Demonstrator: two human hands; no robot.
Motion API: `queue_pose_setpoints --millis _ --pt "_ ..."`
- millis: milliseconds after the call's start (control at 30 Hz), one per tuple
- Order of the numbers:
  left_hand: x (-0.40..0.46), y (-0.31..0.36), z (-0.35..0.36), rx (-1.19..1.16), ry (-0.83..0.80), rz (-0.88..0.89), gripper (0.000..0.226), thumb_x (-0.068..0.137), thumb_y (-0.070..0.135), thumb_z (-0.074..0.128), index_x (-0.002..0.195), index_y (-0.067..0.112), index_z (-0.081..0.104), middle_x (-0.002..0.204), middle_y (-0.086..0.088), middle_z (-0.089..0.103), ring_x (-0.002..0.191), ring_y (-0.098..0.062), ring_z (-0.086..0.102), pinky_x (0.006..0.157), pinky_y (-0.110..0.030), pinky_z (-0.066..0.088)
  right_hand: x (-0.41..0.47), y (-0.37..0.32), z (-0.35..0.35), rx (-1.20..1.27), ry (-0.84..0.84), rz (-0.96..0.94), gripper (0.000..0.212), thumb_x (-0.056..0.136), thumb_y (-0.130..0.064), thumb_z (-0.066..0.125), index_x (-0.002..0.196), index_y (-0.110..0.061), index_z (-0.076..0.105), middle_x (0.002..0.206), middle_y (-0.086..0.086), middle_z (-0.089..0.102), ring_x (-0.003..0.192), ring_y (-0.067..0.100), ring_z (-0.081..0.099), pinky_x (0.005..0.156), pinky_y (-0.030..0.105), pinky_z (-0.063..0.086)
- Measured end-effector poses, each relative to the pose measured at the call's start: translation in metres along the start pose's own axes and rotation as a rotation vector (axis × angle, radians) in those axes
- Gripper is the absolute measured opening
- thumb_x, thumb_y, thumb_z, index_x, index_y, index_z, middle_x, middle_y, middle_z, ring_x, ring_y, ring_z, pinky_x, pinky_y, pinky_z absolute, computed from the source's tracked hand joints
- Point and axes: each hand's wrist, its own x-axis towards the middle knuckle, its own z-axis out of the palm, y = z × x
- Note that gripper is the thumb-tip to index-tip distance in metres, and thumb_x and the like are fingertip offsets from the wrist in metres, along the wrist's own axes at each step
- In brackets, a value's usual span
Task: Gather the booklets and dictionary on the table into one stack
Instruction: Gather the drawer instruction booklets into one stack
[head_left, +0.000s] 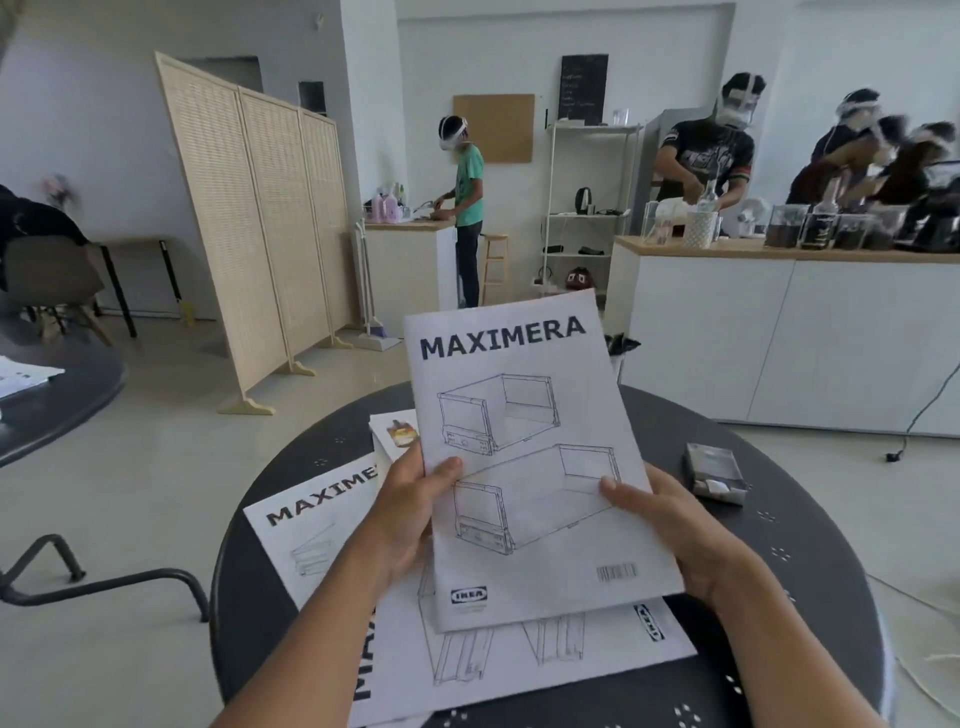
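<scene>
Head view: both hands, left (410, 512) and right (675, 535), gripping one booklet (519, 441), lifted above the table (810, 597). Gathering step, judging by this; three booklets (306, 525) and the dictionary (714, 470) lying apart on the table. Next: lower onto the nearest booklet (519, 660), edges squared.

Both hands hold a white MAXIMERA booklet (524, 457) raised above the round dark counter (810, 582), cover facing the camera; the left hand (410, 514) pinches its left edge, thumb on the cover; the right hand (670, 530) takes the right edge the same way; under it a second booklet (519, 660) lies flat; a third booklet (306, 525) lies to the left, partly overlapped; a thicker book with a small picture (395, 431) sits behind; a small grey box (714, 470) rests well apart at right.
</scene>
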Motion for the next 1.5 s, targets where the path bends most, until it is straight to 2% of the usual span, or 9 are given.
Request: queue_pose_setpoints --millis 200,367,567,700,933,1167,1267,1367,1500 --pt "0.001 -0.012 0.005 0.21 0.117 0.054 0.019 0.1 0.027 0.058 0.114 0.03 0.069 0.11 0.003 0.078 0.103 -0.02 0.073 0.088 -0.042 0.058 0.011 0.012 -0.011 -0.043 0.135 -0.093 0.026 0.092 -0.002 0.065 0.117 -0.009 0.069 0.108 0.018 0.077 0.083 0.031 0.076 0.066 0.04 0.061" --pt "-0.008 -0.004 -0.009 0.735 0.304 0.106 0.03 0.096 0.039 0.061 0.121 0.024 0.066 0.121 0.004 0.067 0.096 -0.003 0.063 0.067 -0.016 0.043 0.015 0.017 -0.021 0.047 0.294 -0.093 0.026 0.093 -0.005 0.067 0.117 -0.014 0.07 0.108 0.015 0.078 0.094 0.038 0.074 0.076 0.055 0.06" --pt "-0.051 0.009 -0.043 1.293 0.267 -0.203 0.07 0.087 0.051 0.066 0.145 0.018 0.043 0.142 -0.006 0.051 0.128 -0.025 0.052 0.101 -0.042 0.049 0.011 0.015 -0.016 0.025 0.319 -0.091 0.023 0.093 -0.005 0.067 0.113 -0.015 0.071 0.101 0.011 0.08 0.086 0.033 0.076 0.07 0.047 0.062" --pt "-0.087 0.02 -0.041 1.279 0.2 -0.291 0.082 0.082 0.056 0.071 0.143 0.017 0.036 0.134 -0.006 0.053 0.107 -0.016 0.056 0.077 -0.027 0.05 0.007 0.015 -0.01 -0.031 0.307 -0.1 0.022 0.093 -0.004 0.066 0.107 -0.02 0.072 0.096 0.006 0.081 0.082 0.028 0.077 0.068 0.045 0.063" --pt "-0.117 0.024 -0.038 1.196 0.185 -0.327 0.08 0.073 0.052 0.082 0.133 0.018 0.042 0.124 0.0 0.057 0.097 -0.01 0.059 0.064 -0.021 0.047 -0.005 0.018 -0.003 -0.065 0.292 -0.131 0.022 0.093 -0.003 0.066 0.105 -0.021 0.072 0.089 0.0 0.082 0.075 0.02 0.078 0.059 0.035 0.063" --pt "-0.126 0.024 -0.039 1.141 0.23 -0.329 0.066 0.07 0.048 0.085 0.113 0.022 0.043 0.119 0.002 0.058 0.093 -0.011 0.061 0.059 -0.022 0.045 -0.008 0.018 0.001 -0.095 0.295 -0.123 0.022 0.094 -0.003 0.065 0.107 -0.021 0.072 0.093 0.002 0.081 0.077 0.022 0.078 0.059 0.034 0.062" --pt "-0.131 0.027 -0.039 1.05 0.262 -0.294 0.075 0.07 0.035 0.09 0.128 0.016 0.046 0.106 0.008 0.052 0.087 -0.007 0.053 0.061 -0.019 0.04 -0.008 0.018 0.001 -0.089 0.298 -0.113 0.022 0.094 -0.004 0.066 0.107 -0.02 0.072 0.093 0.002 0.081 0.076 0.022 0.078 0.059 0.034 0.062" --pt "-0.135 0.03 -0.047 0.844 0.278 -0.311 0.094 0.065 0.024 0.094 0.141 0.015 0.041 0.124 -0.001 0.064 0.105 -0.017 0.062 0.082 -0.031 0.051 -0.006 0.02 0.0 -0.091 0.294 -0.109 0.023 0.093 -0.004 0.066 0.109 -0.02 0.072 0.096 0.005 0.081 0.08 0.026 0.078 0.064 0.038 0.062" --pt "-0.138 0.03 -0.05 0.56 0.185 -0.318 0.084 0.069 0.008 0.09 0.137 0.015 0.043 0.097 0.0 0.081 0.089 -0.016 0.076 0.072 -0.026 0.057 -0.005 0.02 -0.001 -0.092 0.285 -0.106 0.024 0.094 -0.005 0.066 0.111 -0.02 0.072 0.097 0.004 0.081 0.081 0.026 0.078 0.065 0.038 0.062"
